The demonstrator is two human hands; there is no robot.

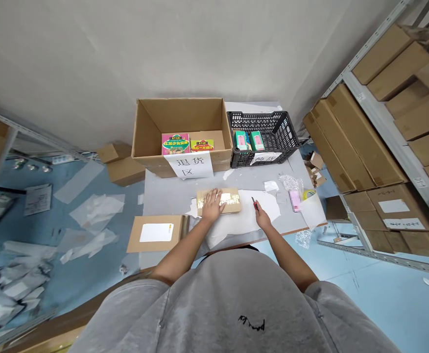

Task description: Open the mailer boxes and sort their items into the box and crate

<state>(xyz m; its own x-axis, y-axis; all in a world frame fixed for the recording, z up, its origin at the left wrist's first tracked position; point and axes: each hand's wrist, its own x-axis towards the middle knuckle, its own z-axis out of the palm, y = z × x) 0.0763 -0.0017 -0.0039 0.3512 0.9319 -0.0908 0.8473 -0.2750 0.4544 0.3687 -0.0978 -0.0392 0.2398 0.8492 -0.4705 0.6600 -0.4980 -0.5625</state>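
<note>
A flat cardboard parcel [219, 201] is pressed down on a white sheet [253, 214] on the table [170, 196] by the open left hand [212, 206]. A small red-handled cutter [254, 203] is held in the right hand [262, 219], and the two hands are apart from each other.

Flat brown cardboard parcel [219, 201] with shiny gold tape rests on crumpled white paper [253, 214]; slim red-handled cutter [253, 203] stands just beside it.

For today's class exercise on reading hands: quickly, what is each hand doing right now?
Left hand: open, flat on a cardboard parcel.
Right hand: closed, holding a red-handled cutter.
</note>
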